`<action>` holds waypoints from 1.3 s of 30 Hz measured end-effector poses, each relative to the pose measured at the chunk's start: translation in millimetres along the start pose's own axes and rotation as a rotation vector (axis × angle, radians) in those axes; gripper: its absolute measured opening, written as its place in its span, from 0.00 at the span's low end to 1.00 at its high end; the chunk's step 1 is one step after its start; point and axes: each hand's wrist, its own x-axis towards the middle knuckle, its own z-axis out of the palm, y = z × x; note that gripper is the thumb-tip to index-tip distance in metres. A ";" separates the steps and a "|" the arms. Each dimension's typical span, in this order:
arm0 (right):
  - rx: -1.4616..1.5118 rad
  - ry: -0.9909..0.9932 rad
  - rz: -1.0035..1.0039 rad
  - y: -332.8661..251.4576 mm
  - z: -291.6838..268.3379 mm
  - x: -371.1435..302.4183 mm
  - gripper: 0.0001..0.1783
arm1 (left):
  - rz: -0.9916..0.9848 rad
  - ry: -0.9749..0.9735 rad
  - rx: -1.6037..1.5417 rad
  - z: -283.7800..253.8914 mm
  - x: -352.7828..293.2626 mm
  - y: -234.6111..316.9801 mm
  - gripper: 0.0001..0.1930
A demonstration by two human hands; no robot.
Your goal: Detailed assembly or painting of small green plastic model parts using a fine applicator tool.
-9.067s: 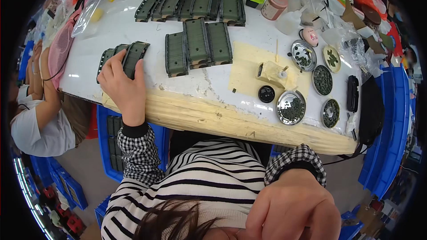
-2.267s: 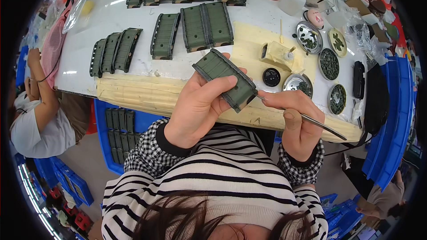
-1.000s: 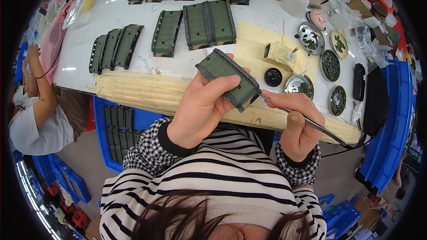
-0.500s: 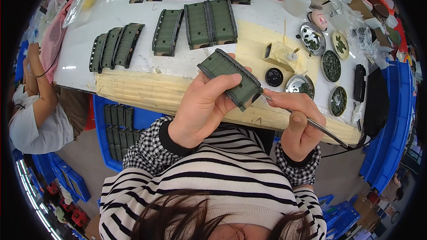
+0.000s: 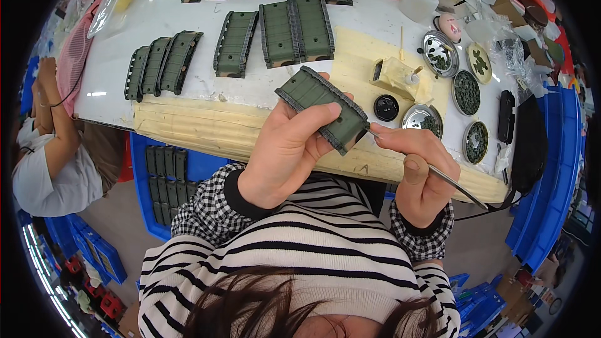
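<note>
My left hand (image 5: pixel 280 144) grips a dark green panel (image 5: pixel 313 95) with dark, ridged long edges, its thumb pressed on the upper face and fingertips showing behind. The panel is held tilted above the table's front edge. My right hand (image 5: pixel 424 169) is closed on a slim metal tool (image 5: pixel 456 186), whose handle slants down to the right. The tool's tip meets or nearly meets the panel's right end; the fingers partly hide whether they touch. Similar green panels (image 5: pixel 234 44) lie on the table beyond my left hand.
Right of the panel stand a tape-wrapped holder (image 5: pixel 400 80), a black round cap (image 5: pixel 386 107) and round dishes (image 5: pixel 466 92) of small dark green bits. A blue tray (image 5: pixel 143 181) with more panels is below the table's left front edge. Another person (image 5: pixel 59 169) sits at left.
The panel has shifted very slightly up and left in my left hand. The tool's handle end has moved a little to the left; both hands keep their hold.
</note>
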 end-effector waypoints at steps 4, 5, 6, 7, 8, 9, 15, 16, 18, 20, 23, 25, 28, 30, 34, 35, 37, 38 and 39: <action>-0.051 0.007 -0.017 -3.1 2.5 0.4 0.08 | -0.016 0.029 -0.025 -0.3 0.2 -2.2 0.24; -0.057 0.005 -0.032 -2.4 2.7 -0.2 0.08 | -0.018 0.030 -0.034 -0.2 0.2 -2.6 0.23; -0.063 0.004 -0.048 -0.7 3.3 -1.7 0.08 | -0.019 0.031 -0.043 -0.3 0.3 -3.3 0.23; -0.068 0.003 -0.063 0.5 3.7 -3.0 0.08 | -0.021 0.031 -0.052 -0.4 0.2 -3.9 0.23; -0.066 0.002 -0.074 0.9 3.8 -3.6 0.08 | -0.024 0.027 -0.061 -0.4 0.3 -4.0 0.24; -0.063 0.002 -0.085 0.7 3.8 -4.4 0.08 | -0.027 0.023 -0.070 -0.6 0.1 -3.9 0.24; -0.031 -0.003 -0.127 2.7 3.3 -7.2 0.11 | -0.065 0.003 -0.097 -2.2 0.6 -1.5 0.23; -0.034 -0.010 -0.127 1.9 2.7 -7.3 0.11 | -0.067 -0.002 -0.095 -2.1 0.5 -0.6 0.23; -0.021 -0.009 -0.133 2.6 3.0 -8.4 0.12 | -0.070 -0.023 -0.110 -3.2 0.9 -0.4 0.23; -0.018 -0.015 -0.137 2.0 2.4 -8.7 0.12 | -0.073 -0.028 -0.109 -2.7 1.2 0.3 0.23; -0.029 -0.030 -0.143 -1.0 0.3 -7.2 0.13 | -0.081 -0.015 -0.093 -1.1 1.2 1.7 0.23; -0.032 -0.037 -0.152 -2.5 -0.2 -5.7 0.13 | -0.088 -0.014 -0.095 -0.5 0.9 2.0 0.23; -0.040 -0.075 -0.250 -0.3 -3.7 -3.8 0.16 | -0.107 -0.020 -0.115 0.1 0.6 2.8 0.23; -0.062 -0.136 -0.307 -0.9 -10.3 1.3 0.19 | -0.145 -0.050 -0.139 -2.0 1.0 4.2 0.23; -0.099 -0.146 -0.351 -0.6 -11.5 4.3 0.20 | -0.173 -0.059 -0.148 -2.5 2.7 4.1 0.23; -0.090 -0.147 -0.333 -1.2 -11.4 4.0 0.18 | -0.169 -0.059 -0.150 -2.9 2.6 3.6 0.23; -0.074 -0.147 -0.297 -3.4 -11.3 2.0 0.21 | -0.160 -0.058 -0.155 -3.8 2.1 3.0 0.23; -0.062 -0.129 -0.281 -4.4 -10.4 0.6 0.20 | -0.160 -0.061 -0.155 -3.5 1.9 3.2 0.23; -0.051 -0.111 -0.265 -5.2 -9.0 -0.7 0.20 | -0.160 -0.063 -0.156 -2.8 1.7 3.6 0.23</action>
